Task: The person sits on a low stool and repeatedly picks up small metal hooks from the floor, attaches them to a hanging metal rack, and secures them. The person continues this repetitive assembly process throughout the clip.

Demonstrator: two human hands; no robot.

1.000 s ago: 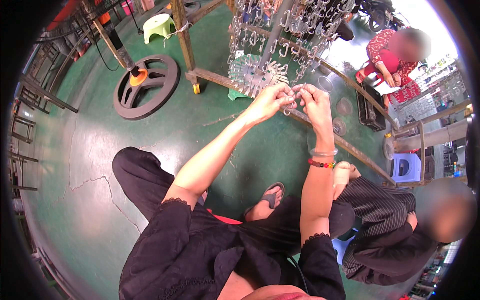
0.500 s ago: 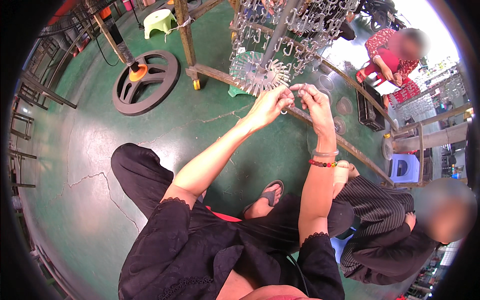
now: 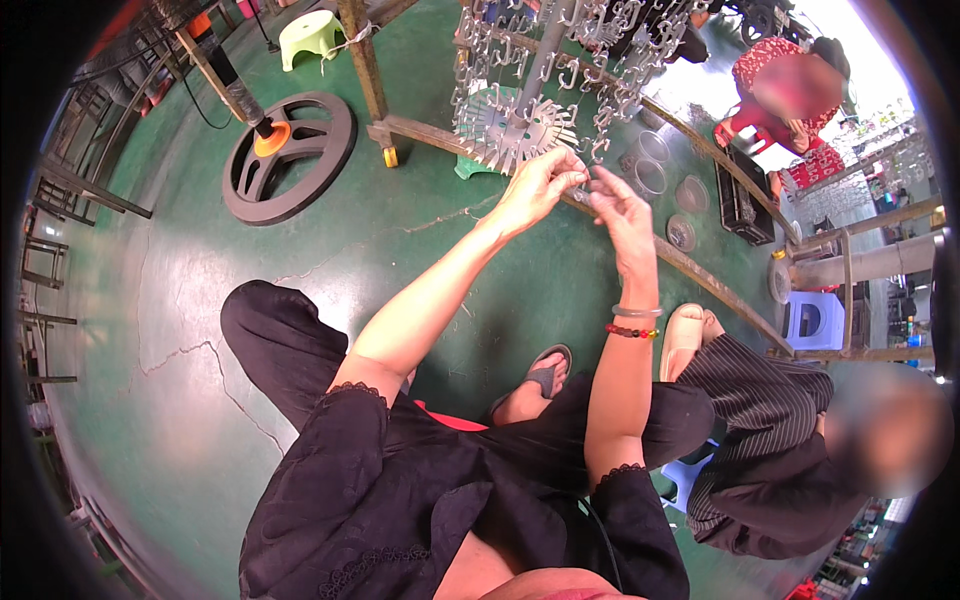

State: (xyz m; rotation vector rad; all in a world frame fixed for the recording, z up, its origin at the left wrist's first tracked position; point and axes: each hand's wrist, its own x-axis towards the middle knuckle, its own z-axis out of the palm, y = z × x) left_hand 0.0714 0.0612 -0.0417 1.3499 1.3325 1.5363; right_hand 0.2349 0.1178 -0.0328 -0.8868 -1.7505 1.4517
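Observation:
My left hand is closed in a pinch in front of the hanging hooks; what it grips is too small to make out. Just beside it, my right hand has its fingers bent toward the thumb, slightly blurred, around something I cannot make out. The fingertips of both hands almost meet. Behind them stands a round slotted metal disc on an upright pole. Strings of silvery S-shaped hooks hang around the pole, some close above my right fingers.
A wheel-shaped dark base and a light green stool stand at the far left. A frame bar slants past my right hand, with clear round tubs beyond it. One person sits close at right, another farther back.
My right hand has moved slightly down and left, its fingers looser. My left hand stays pinched nearly in place. The view has shifted a little, and the far person has leaned forward.

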